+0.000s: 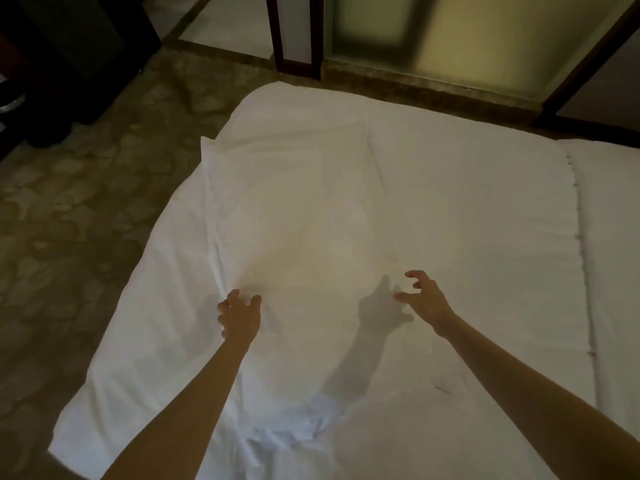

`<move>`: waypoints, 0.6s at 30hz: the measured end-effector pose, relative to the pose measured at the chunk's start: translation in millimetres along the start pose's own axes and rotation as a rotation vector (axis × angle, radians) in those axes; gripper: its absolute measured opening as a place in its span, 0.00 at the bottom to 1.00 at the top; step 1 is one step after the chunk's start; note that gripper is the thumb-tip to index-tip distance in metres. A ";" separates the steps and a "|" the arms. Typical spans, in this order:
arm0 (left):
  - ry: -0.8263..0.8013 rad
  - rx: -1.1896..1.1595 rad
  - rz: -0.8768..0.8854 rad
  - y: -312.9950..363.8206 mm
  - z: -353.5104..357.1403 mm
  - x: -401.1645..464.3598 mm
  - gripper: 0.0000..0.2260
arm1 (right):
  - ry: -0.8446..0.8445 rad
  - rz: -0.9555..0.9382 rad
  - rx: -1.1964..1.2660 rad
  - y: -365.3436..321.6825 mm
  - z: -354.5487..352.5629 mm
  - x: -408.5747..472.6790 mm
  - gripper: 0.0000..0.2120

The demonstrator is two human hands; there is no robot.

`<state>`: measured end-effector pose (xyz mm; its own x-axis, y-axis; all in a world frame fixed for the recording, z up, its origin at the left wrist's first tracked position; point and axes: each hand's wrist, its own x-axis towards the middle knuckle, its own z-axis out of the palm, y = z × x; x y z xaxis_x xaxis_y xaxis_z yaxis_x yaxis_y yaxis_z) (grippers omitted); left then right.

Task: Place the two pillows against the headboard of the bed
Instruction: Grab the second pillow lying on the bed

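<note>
A large white pillow lies flat on the white bed, with one corner pointing to the upper left. My left hand rests on the pillow's near part, fingers bent and apart, and the fabric creases just beyond them. My right hand hovers open a little above the bedding to the right and casts a shadow on it. A rumpled white bulge sits at the near edge between my arms; I cannot tell whether it is the second pillow. No headboard is in view.
A stitched seam runs down the bedding at the right. Patterned carpet lies to the left of the bed. Dark furniture stands at the upper left. Frosted glass panels in dark wood frames stand beyond the bed.
</note>
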<state>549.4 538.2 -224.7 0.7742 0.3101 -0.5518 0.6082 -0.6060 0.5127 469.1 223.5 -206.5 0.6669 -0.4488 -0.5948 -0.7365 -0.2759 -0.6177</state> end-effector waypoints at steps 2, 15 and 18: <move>-0.017 0.047 0.006 -5.5 5.8 18.5 0.27 | -0.067 0.043 -0.061 -5.8 3.0 20.7 0.32; -0.195 -0.385 -0.277 -33.4 23.3 58.7 0.39 | -0.238 0.366 -0.058 25.2 16.0 54.2 0.44; -0.170 -0.450 -0.259 -27.2 35.4 45.5 0.36 | -0.145 0.313 0.015 25.5 32.1 46.2 0.38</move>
<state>561.8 543.0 -287.0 0.5724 0.2623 -0.7769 0.8192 -0.1409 0.5560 484.8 223.0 -266.2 0.4190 -0.3836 -0.8230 -0.9068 -0.1311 -0.4006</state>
